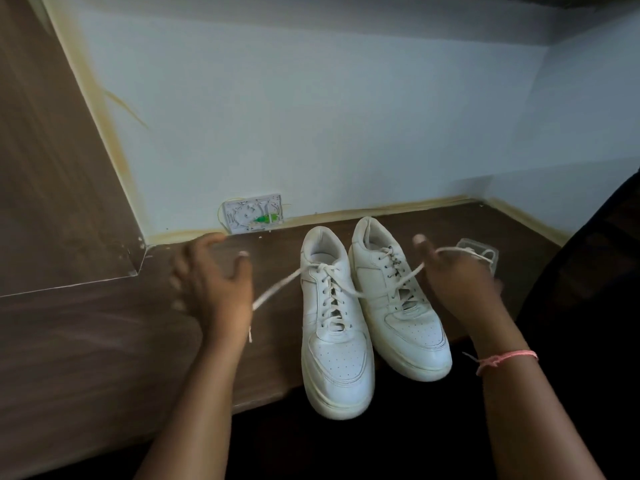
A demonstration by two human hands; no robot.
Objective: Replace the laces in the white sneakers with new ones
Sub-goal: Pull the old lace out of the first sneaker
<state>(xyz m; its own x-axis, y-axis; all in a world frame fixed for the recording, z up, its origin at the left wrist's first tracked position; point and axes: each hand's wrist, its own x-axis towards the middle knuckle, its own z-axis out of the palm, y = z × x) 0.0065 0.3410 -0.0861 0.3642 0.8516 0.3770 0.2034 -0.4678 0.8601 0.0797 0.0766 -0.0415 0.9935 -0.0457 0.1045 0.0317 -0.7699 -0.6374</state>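
Two white sneakers sit side by side near the front edge of the wooden desk (86, 341), toes toward the person and overhanging the edge a little, heels toward the wall at twelve o'clock, so the eyelets face up within easy reach. The left sneaker (334, 327) is the one being worked on: its lace (277, 287) is undone at the top, and the two loose ends are drawn outward, one toward nine o'clock and one toward three, crossing over the right sneaker (398, 299), which is laced and untouched. The left hand (214, 282) looks motion-blurred, fingers loosely curled with the lace end running under the palm; I cannot tell for sure whether it grips the strand. The right hand (457, 278), with a pink thread bracelet (505, 358) on its wrist, pinches the other end, held taut over the fingers. Pulling both ends apart seems meant to slacken the top crossing before unthreading, so the job is at an early stage. A clear plastic packet (479, 249) at about two o'clock, behind the right hand, probably holds the new laces. A small white wall box (252, 216) sits at eleven o'clock.
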